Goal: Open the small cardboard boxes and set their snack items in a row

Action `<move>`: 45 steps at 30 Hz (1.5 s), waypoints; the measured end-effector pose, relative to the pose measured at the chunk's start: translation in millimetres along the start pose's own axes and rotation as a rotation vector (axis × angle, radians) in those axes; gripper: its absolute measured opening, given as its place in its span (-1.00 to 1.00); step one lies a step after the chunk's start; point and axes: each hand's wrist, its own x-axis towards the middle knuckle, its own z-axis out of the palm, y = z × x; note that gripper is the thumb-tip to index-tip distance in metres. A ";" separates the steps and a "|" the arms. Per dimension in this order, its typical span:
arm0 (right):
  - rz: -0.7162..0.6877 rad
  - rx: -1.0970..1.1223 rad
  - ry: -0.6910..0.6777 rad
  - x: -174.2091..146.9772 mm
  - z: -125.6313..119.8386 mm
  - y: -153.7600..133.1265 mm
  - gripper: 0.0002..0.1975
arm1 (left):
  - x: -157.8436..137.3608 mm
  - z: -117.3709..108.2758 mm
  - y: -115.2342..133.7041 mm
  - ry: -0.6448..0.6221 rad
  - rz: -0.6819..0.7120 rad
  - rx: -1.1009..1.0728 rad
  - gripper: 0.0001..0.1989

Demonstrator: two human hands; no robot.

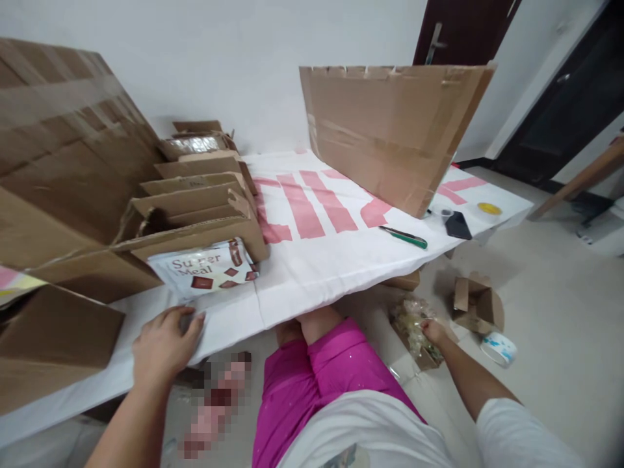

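My left hand (168,341) rests on the front edge of the white-covered table (287,286), thumb apart from the fingers, holding nothing. Just beyond it, a white pouch (207,268) printed "Super Meal" leans against an open cardboard box (195,235). Down on the floor at the right, my right hand (435,333) reaches into a small carton (429,359) full of crumpled clear plastic (413,318). Its fingers are closed together at the plastic; the exact piece between them is hard to make out.
A large cardboard panel (390,130) stands on the table, with pink tape strips (306,205) beside it. A green utility knife (404,238), a dark phone (457,225) and a yellow tape roll (489,208) lie rightward. An open carton (470,312) and patterned tape roll (498,350) are on the floor.
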 end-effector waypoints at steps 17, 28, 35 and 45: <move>-0.420 -0.030 0.739 23.6 -80.2 -93.0 -0.76 | -1.0 5.7 -4.0 0.042 0.030 -0.058 -0.56; -0.686 -0.140 0.172 79.4 -97.2 -227.4 -0.77 | -0.9 9.4 -6.9 0.090 0.034 -0.110 -0.57; -0.610 -0.170 0.027 91.3 -106.4 -224.2 -0.78 | -4.0 6.6 -2.9 0.119 0.027 -0.194 -0.60; -0.709 -0.041 0.059 92.5 -104.9 -221.3 -0.61 | -14.4 11.7 1.7 0.183 0.049 -0.221 -0.74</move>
